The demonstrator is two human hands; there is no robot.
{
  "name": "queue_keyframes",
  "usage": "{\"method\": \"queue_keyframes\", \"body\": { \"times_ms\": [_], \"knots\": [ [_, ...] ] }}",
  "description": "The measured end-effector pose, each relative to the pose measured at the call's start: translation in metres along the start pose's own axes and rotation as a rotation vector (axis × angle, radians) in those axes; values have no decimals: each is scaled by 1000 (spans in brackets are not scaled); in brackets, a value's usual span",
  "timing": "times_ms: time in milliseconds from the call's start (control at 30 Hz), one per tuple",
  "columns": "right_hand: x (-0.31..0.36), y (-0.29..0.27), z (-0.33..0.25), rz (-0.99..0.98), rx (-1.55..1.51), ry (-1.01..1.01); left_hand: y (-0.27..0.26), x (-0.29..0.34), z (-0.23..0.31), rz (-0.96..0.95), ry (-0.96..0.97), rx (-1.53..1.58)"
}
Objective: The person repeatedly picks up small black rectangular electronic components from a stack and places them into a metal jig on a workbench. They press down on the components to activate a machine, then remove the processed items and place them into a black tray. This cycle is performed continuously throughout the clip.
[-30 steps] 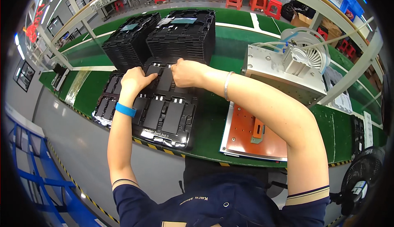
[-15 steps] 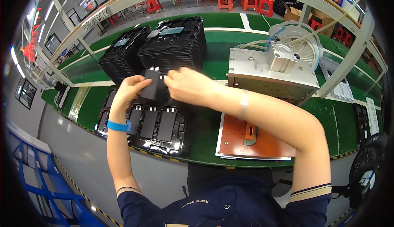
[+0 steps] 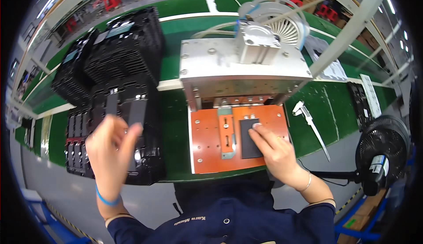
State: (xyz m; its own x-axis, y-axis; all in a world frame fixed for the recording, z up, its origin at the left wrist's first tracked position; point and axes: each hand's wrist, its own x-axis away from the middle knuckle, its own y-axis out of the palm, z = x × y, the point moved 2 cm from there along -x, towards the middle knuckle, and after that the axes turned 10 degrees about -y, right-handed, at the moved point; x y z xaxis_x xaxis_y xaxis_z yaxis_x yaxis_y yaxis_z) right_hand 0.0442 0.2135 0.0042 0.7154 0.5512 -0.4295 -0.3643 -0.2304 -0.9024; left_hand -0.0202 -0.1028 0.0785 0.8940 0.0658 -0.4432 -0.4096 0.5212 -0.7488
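Observation:
A flat black battery cell point(image 3: 250, 146) with small silvery tabs at its far end lies on the orange plate point(image 3: 207, 160) of a metal press. The fingertips of my right hand point(image 3: 278, 155) rest on the cell's right part, two fingers reaching forward. An orange and grey strip point(image 3: 226, 131) lies on the plate, left of the cell. To the left, my left hand point(image 3: 110, 149) hovers over the near part of the black plastic tray point(image 3: 152, 160), blurred, thumb apart from the bent fingers and no object visible in it. Other black cells point(image 3: 138, 111) sit in the tray.
Behind the plate stands the press's silver block point(image 3: 220, 63) with a cylinder on top. Tall stacks of black trays point(image 3: 128, 52) rise at the far left. Calipers point(image 3: 313, 127) lie to the right, near a black fan point(image 3: 382, 153). A slanted frame post point(image 3: 348, 32) crosses the right side.
My view has swung right. The cell between my hands over the tray is no longer there; one now lies on the plate under my right hand. My left hand has come nearer me.

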Motion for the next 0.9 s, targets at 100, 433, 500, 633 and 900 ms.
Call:
{"method": "queue_keyframes", "body": {
  "times_ms": [100,433,500,633,900],
  "knots": [
    [-3,5,4,59,-150,-1,22,49,32,-94,442,157],
    [-38,16,26,61,-278,15,108,73,64,-642,611,139],
    [-38,20,25,60,-261,5,108,71,63,-653,618,125],
    [-41,27,25,76,-199,27,110,73,61,-661,610,133],
    [-38,24,26,54,-279,8,112,71,62,-681,587,146]
  ]
}}
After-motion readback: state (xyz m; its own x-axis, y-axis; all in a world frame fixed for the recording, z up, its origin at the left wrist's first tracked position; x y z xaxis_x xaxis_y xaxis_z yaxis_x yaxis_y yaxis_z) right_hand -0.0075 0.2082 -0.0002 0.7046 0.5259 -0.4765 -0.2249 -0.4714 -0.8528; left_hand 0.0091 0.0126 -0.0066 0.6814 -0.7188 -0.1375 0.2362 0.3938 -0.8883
